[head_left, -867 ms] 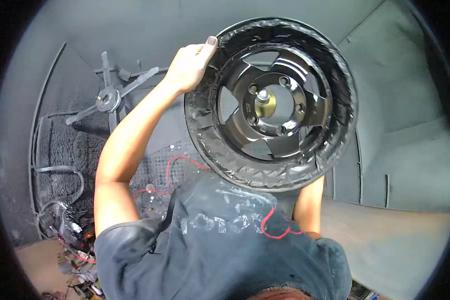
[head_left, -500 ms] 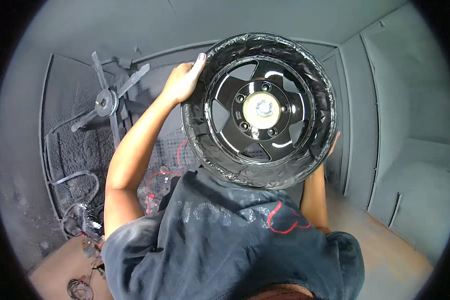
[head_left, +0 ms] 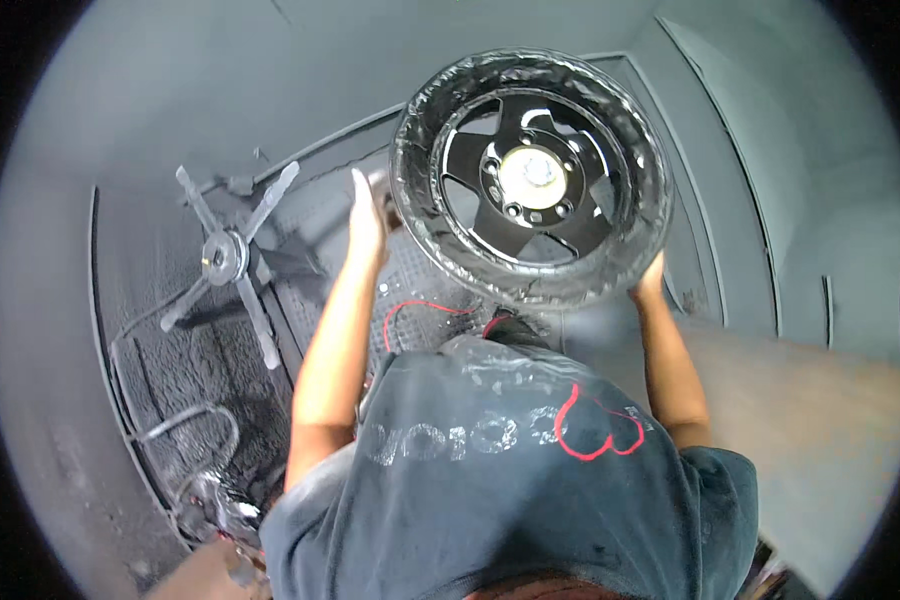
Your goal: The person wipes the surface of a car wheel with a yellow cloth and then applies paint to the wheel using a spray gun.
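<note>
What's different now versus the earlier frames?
Left hand: thumb has come off the wheel; it now stands open just left of it, contact unclear. The wheel's centre hole has shifted into line with the yellow disc. Right hand stays at the wheel's lower right.

Round black metal wheel [head_left: 500,232]: room between spokes [head_left: 520,115]; pale-yellow disc [head_left: 533,178] blocks centre; grey four-armed metal stand [head_left: 226,258] obstructs well left.

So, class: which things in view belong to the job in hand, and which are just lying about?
In the job:
- black wheel
- pale disc, showing at its centre
- right hand, at its lower-right edge
- left hand, by its left edge

Apparently just about:
- four-armed stand
- grey hose
</note>
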A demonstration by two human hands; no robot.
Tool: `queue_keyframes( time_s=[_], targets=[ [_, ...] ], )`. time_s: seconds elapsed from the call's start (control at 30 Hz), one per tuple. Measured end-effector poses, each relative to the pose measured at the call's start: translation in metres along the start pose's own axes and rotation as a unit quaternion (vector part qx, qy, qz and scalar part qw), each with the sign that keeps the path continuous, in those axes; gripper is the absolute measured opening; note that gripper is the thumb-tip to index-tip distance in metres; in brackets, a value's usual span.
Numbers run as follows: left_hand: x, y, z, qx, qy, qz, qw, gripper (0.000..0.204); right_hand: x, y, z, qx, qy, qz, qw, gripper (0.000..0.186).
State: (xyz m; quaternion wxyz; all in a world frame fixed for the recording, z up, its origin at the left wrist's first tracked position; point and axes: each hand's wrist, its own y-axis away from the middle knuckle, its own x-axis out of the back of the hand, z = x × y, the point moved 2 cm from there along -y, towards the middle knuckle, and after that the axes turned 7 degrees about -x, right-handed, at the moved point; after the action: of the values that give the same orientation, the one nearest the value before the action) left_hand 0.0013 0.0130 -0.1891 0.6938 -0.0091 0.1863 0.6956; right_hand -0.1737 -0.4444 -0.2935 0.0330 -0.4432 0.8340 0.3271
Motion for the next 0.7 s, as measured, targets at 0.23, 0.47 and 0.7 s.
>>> queue_keyframes(
  time_s=[0.23, 0.47, 0.7],
  targets=[
    [0.145, 0.243, -0.185, 0.182, -0.330, -0.445, 0.812, 0.055, 0.075, 0.223, 0.219, -0.251, 0.217, 0.012, 0.943, 0.078],
    [0.213, 0.312, -0.232, 0.329, -0.204, -0.451, 0.804, 0.053, 0.140, 0.356, 0.307, -0.289, 0.344, -0.098, 0.888, 0.070],
    [0.193, 0.288, -0.258, 0.154, -0.690, -0.483, 0.517, 0.054, 0.235, 0.362, 0.271, -0.121, 0.559, 0.057, 0.819, 0.057]
  ],
)
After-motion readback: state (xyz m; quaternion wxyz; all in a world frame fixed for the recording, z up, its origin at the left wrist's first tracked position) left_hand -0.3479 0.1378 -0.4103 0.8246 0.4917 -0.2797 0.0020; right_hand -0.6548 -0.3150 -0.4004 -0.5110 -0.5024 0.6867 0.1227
